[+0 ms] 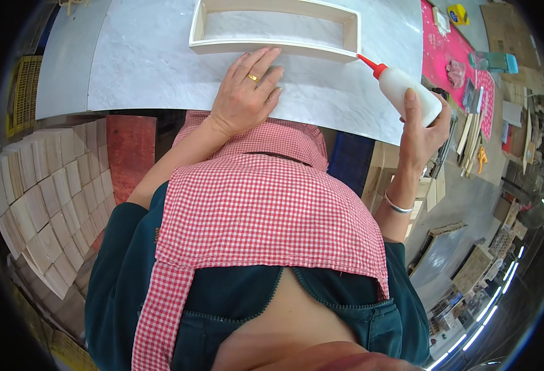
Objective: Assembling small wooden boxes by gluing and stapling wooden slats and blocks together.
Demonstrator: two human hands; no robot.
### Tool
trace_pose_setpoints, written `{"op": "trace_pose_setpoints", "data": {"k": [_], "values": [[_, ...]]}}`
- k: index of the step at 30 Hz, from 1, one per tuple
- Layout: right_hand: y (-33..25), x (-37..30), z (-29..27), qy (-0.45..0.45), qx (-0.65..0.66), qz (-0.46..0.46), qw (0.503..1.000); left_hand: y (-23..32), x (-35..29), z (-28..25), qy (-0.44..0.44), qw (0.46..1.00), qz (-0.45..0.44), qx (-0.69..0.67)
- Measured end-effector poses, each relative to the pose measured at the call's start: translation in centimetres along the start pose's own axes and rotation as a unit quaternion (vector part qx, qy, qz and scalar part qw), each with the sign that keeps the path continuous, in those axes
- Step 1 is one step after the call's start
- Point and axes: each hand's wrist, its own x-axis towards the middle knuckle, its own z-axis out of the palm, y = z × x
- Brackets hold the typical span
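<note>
A long, pale wooden frame (pixel 272 47) with rounded ends lies on the grey-white marbled tabletop (pixel 142 74); the tabletop shows through its middle. My left hand (pixel 249 89), with a gold ring, rests at the frame's near side, fingertips against it and fingers spread, holding nothing. In my right hand (pixel 425 127) is a white glue bottle (pixel 408 96) with a red nozzle, gripped round its base and tilted. The nozzle's tip meets the near right corner of the frame, or hovers just beside it. Whether glue is coming out cannot be made out.
Stacked wooden blocks (pixel 55 191) stand to my left, near a reddish board (pixel 131 154). Beyond the table's right edge is a pink cloth (pixel 442 49) with a crumpled rag (pixel 455 73), a teal-lidded container (pixel 497 62), wooden strips (pixel 468 142) and an orange clamp-like tool (pixel 482 159).
</note>
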Motion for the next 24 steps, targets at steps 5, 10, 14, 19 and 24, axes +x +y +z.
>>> {"op": "trace_pose_setpoints", "data": {"k": [5,10,14,19,24], "values": [[0.8,0.5,0.2,0.01,0.054,0.066,0.996,0.4,0.6,-0.6,-0.003,1.0,-0.001,-0.022],[6.1,4.8,1.2,0.094,0.05,0.036,0.994,0.6,0.4,-1.1,-0.017,0.999,-0.013,-0.039],[8.0,12.8,1.3,0.152,-0.024,0.073,0.985,0.7,0.6,-1.1,-0.028,0.998,-0.002,-0.048],[15.9,23.9,2.2,0.19,-0.202,-0.043,0.96,1.1,0.9,-0.6,-0.045,0.997,0.008,-0.07],[19.1,26.6,1.7,0.047,-0.353,0.129,0.925,0.7,1.0,0.2,-0.054,0.998,0.012,-0.036]]}}
